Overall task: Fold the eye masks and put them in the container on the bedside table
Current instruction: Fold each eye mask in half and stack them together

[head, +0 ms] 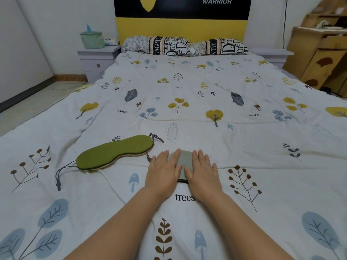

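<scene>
A grey eye mask (183, 164), folded small, lies on the bed in front of me. My left hand (163, 171) and my right hand (203, 170) both press flat on it, fingers spread, one on each side. A green eye mask (114, 152) lies unfolded to the left, its grey cord (59, 175) trailing off its near end. The green fabric container (92, 39) stands on the grey bedside table (98, 53) at the far left of the bed.
The bed has a white quilt (187, 102) printed with trees and leaves. Two pillows (185, 45) lie at the yellow and black headboard. A wooden cabinet (319, 53) stands at the right. Floor shows at the left.
</scene>
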